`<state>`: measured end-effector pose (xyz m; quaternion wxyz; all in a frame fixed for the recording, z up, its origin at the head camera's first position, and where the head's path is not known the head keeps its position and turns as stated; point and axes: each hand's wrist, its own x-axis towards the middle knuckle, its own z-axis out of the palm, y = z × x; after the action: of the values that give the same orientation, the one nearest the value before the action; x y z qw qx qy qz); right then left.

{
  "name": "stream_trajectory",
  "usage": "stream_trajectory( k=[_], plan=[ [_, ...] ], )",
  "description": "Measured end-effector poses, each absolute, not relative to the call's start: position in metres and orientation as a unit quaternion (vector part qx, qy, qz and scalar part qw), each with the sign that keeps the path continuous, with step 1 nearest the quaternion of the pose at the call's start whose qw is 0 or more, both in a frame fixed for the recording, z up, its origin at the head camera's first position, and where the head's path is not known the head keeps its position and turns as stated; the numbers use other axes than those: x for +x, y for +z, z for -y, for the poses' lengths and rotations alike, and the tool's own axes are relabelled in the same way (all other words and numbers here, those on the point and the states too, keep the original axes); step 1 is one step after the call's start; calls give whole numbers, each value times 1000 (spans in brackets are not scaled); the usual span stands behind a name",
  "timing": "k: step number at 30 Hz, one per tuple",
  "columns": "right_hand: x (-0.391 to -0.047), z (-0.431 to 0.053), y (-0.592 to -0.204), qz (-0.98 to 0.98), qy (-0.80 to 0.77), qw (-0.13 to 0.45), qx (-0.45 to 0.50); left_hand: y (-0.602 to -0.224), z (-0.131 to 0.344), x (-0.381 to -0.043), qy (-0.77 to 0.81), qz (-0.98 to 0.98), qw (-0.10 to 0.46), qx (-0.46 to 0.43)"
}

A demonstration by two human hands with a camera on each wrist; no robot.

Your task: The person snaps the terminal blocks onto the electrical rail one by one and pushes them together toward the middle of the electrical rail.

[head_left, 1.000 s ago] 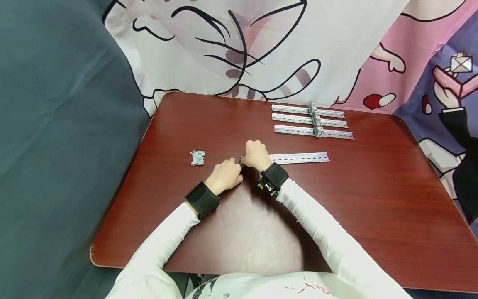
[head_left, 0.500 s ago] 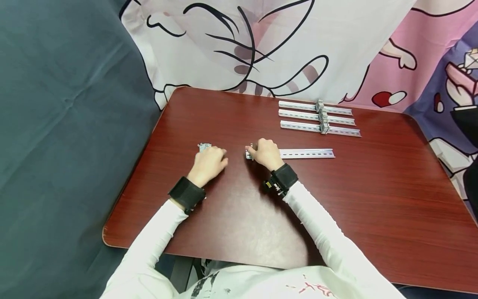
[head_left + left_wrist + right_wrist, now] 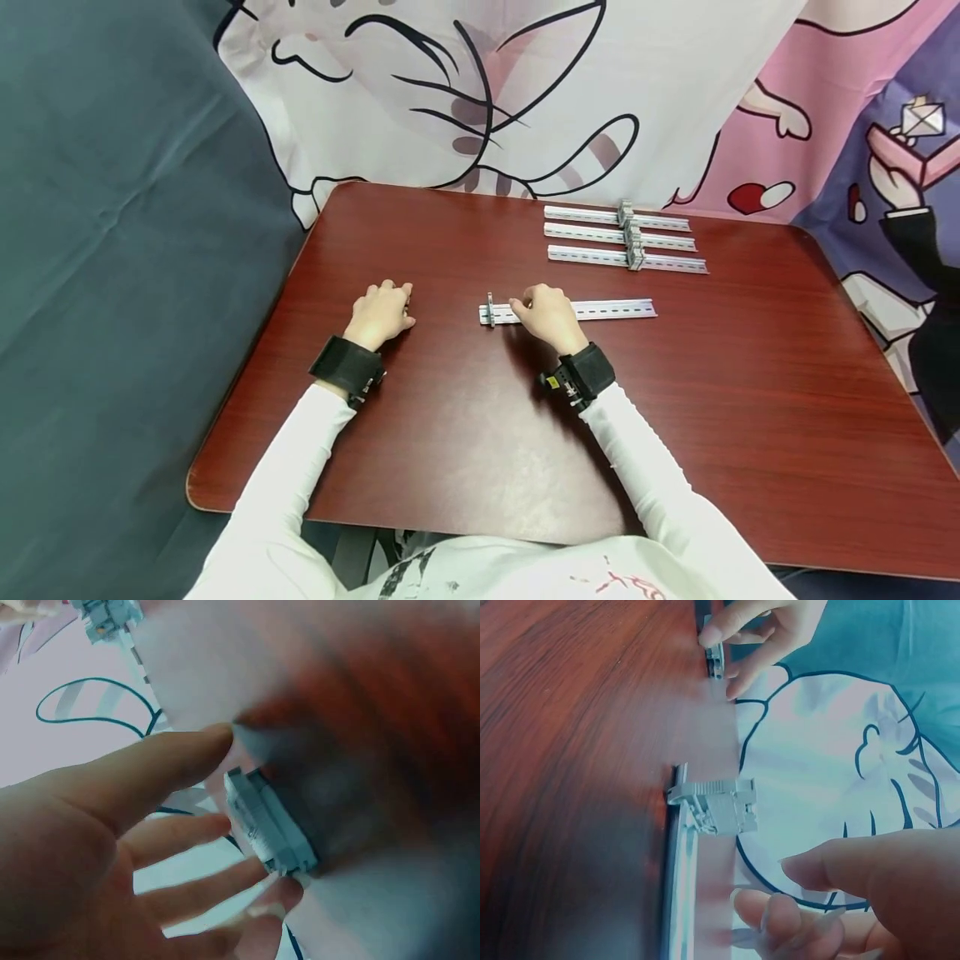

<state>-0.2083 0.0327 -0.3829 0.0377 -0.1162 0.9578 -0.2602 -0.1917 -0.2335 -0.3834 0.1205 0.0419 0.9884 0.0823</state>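
My left hand (image 3: 378,315) is over a grey DIN rail terminal block (image 3: 271,821) on the table, hiding most of it in the head view. In the left wrist view the thumb and spread fingers (image 3: 176,832) lie around this block; a fingertip overlaps its lower end, but firm contact cannot be told. My right hand (image 3: 551,319) is above a slotted metal DIN rail (image 3: 615,309), fingers loosely bent, with nothing visible in them. Another terminal block (image 3: 716,808) stands upright near the rail's left end, a short way from the right hand.
Three DIN rails (image 3: 581,234) lie parallel at the back right of the brown table (image 3: 750,400). Terminal blocks (image 3: 633,237) sit across their middles. A printed curtain (image 3: 420,108) hangs behind the table's far edge, and a grey-green cloth (image 3: 112,250) is at left.
My left hand has moved left from the rail's end to the loose terminal block. The right hand has left the rail-mounted block and shifted right along the rail, leaving that block in view.
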Motion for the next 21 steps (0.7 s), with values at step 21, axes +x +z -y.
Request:
stream_trajectory(
  k=[21],
  plan=[
    [-204,-23,-372,-933,-310,55,-172,-364,207,-183,86,-986,4,143]
  ],
)
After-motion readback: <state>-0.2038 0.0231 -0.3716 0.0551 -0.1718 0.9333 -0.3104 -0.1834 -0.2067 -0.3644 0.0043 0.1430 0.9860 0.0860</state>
